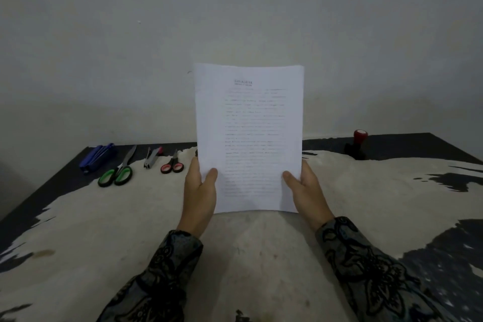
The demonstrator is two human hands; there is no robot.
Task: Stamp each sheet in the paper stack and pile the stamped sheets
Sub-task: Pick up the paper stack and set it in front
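Note:
A white paper stack [249, 133] with faint printed text stands upright in front of me, its lower edge near the table. My left hand [200, 192] grips its lower left side, thumb on the front sheet. My right hand [305, 189] grips the lower right side the same way. A stamp [356, 145] with a red top and black base stands at the table's far right edge, well away from both hands.
On the worn black and beige table [104, 217], far left, lie blue pens [98, 155], green-handled scissors [119, 171], a staple remover [152, 157] and small red-handled scissors [173, 165]. A plain wall rises behind the table.

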